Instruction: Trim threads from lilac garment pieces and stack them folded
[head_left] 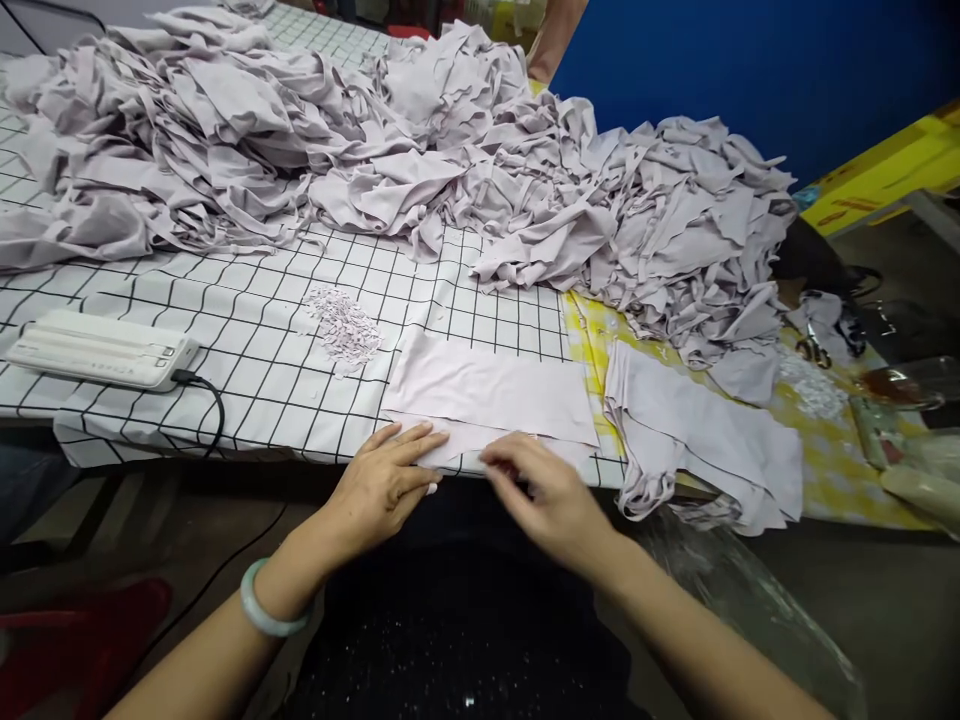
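Note:
A pale pinkish-grey piece of fabric lies flat at the table's front edge, its near strip forming a second layer. My left hand rests on the fabric's near left corner, fingers stretched out. Over the near edge, right of centre, my right hand has its fingers curled together; whatever they may pinch is hidden. Left of the fabric is a little heap of tiny fabric scraps. On the right, a stack of similar fabric pieces hangs partly over the table edge.
A big pile of crumpled grey fabric spans the back of the grid-patterned tablecloth. At left sits a white power bank with a black cable. Scissors lie at far right on a yellow checked cloth. A red stool stands below left.

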